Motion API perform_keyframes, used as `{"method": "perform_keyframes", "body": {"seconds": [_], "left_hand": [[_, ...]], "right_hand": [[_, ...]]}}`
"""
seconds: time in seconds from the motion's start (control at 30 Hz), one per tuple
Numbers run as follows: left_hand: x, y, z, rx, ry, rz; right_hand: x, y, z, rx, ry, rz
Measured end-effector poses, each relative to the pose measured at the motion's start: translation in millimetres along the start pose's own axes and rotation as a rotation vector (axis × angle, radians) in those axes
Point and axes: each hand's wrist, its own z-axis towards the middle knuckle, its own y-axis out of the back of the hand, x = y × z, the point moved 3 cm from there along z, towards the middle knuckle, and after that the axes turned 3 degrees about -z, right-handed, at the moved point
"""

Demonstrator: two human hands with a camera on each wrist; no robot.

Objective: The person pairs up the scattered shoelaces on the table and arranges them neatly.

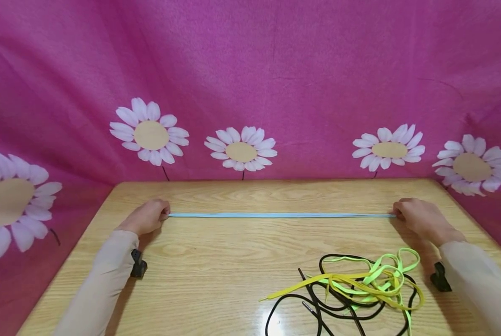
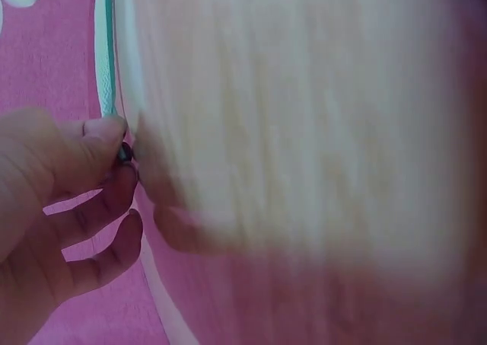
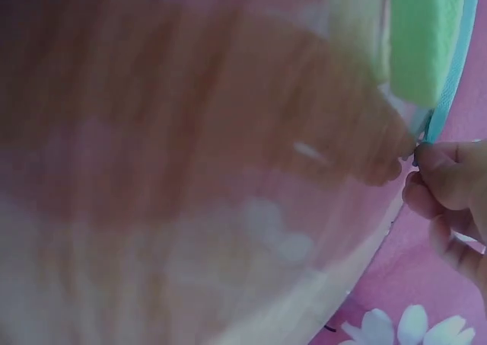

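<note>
A light blue flat shoelace (image 1: 281,215) stretches straight from side to side above the far part of the wooden table. Its left end is pinched between the thumb and finger of my left hand (image 1: 146,217); a dark tip pokes out there in the left wrist view, beside the thumb (image 2: 103,135). At the other end, my right hand (image 1: 422,218) pinches the lace too, and the right wrist view shows the blue strip (image 3: 454,78) running up from the fingertips. To the near right lies a loose tangle of yellow (image 1: 300,287), neon green (image 1: 407,266) and black shoelaces (image 1: 284,298).
The light wood table (image 1: 200,270) ends at the back against a magenta cloth (image 1: 250,60) printed with white daisies. This cloth also runs along both sides. Black wrist mounts (image 1: 138,265) hang from both sleeves. A bright glare spot lies near the front.
</note>
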Motion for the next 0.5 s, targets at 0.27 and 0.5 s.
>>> {"method": "perform_keyframes", "body": {"seconds": [0.27, 0.5], "left_hand": [[2.4, -0.1, -2.7, 0.009, 0.06, 0.049], [0.0, 0.9, -2.6, 0.011, 0.08, 0.054]], "right_hand": [[-0.7, -1.5, 4.9, 0.0, 0.011, -0.007], [-3.5, -2.1, 3.7, -0.005, -0.007, 0.005]]}}
